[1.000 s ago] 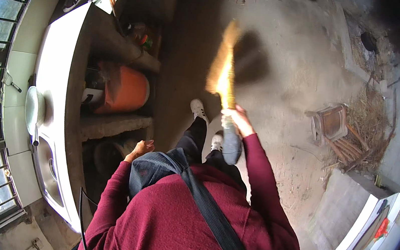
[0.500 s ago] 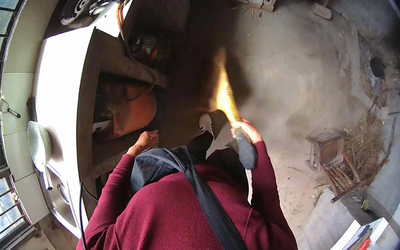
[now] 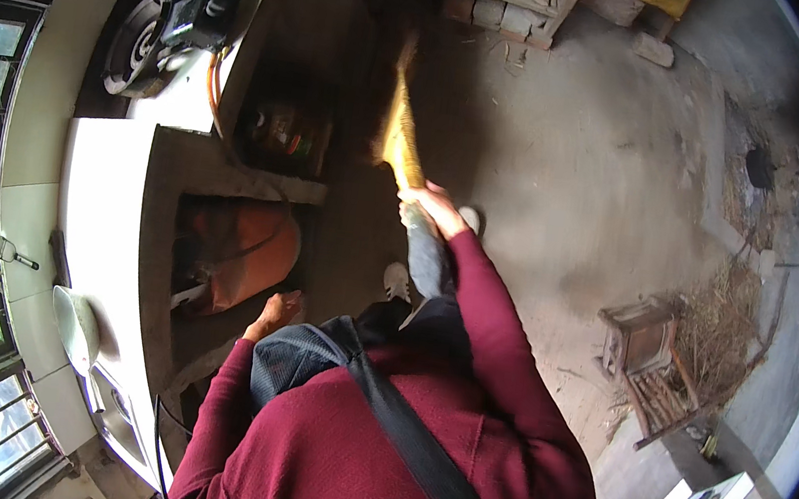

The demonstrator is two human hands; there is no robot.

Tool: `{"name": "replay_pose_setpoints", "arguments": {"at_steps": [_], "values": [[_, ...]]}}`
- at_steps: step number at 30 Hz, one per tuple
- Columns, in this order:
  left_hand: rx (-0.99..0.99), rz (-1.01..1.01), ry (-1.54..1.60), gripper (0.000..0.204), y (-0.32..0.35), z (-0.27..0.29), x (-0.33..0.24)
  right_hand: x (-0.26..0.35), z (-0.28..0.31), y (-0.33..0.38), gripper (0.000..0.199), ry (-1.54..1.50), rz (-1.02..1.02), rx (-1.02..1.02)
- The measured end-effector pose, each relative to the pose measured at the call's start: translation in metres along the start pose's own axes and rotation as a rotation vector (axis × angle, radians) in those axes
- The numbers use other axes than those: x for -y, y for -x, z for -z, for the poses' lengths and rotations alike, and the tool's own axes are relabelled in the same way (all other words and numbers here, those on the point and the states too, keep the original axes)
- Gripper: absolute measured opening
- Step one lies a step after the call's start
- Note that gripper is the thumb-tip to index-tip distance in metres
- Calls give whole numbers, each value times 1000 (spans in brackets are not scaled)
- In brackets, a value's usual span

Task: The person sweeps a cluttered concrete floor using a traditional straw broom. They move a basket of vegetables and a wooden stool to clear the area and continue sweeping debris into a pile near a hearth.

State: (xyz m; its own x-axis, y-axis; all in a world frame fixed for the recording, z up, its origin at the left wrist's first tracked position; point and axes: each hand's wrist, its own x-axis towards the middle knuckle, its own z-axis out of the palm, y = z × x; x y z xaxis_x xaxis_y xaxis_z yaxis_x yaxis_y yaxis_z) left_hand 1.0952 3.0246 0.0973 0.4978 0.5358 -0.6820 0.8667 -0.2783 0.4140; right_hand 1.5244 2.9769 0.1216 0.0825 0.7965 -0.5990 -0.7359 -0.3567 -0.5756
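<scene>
A short yellow straw hand broom [image 3: 403, 134] with a dark grey wrapped grip points away from me, its bristles blurred over the shadowed floor. My right hand [image 3: 435, 209] is closed round it where the straw meets the grip, and the grip's end sticks out toward my body. Low at my left side, my left hand [image 3: 278, 312] hangs with its fingers curled in and nothing seen in them. It is beside the lower shelf opening, near an orange container [image 3: 258, 249]. Both my shoes show on the floor below.
A white counter [image 3: 103, 200] runs along the left, carrying a gas stove [image 3: 145, 39] and a pan [image 3: 76, 328]. A small wooden chair [image 3: 643, 352] stands at right beside a heap of dry straw [image 3: 723, 322]. Bricks [image 3: 496, 15] lie under a wooden frame ahead.
My right hand has swung the broom forward and to the left, away from my body. My left hand stays low by the shelf, its fingers more curled. My view has shifted slightly.
</scene>
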Motion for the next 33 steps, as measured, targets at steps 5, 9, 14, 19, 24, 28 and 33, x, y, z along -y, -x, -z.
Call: {"name": "replay_pose_setpoints", "arguments": {"at_steps": [5,9,14,19,24,28,33], "values": [[-11,-163,51,23,-9,-3,-31,32,22,-68,17,-347,-327,263],[43,48,94,31,-34,-21,-71,64,-74,3,15,-384,-107,-45],[108,92,-10,37,-47,-4,-137,91,-108,-7,27,-264,-23,-183],[-68,105,319,35,-32,-15,-145,182,-18,-101,27,-42,-15,125],[-93,86,323,32,-33,-35,-120,195,45,-129,17,-684,81,207],[-43,104,297,28,-51,-23,-133,181,-14,-83,13,-1031,171,192],[-38,50,156,24,-68,10,-173,174,-78,-18,14,-717,83,-94]]}}
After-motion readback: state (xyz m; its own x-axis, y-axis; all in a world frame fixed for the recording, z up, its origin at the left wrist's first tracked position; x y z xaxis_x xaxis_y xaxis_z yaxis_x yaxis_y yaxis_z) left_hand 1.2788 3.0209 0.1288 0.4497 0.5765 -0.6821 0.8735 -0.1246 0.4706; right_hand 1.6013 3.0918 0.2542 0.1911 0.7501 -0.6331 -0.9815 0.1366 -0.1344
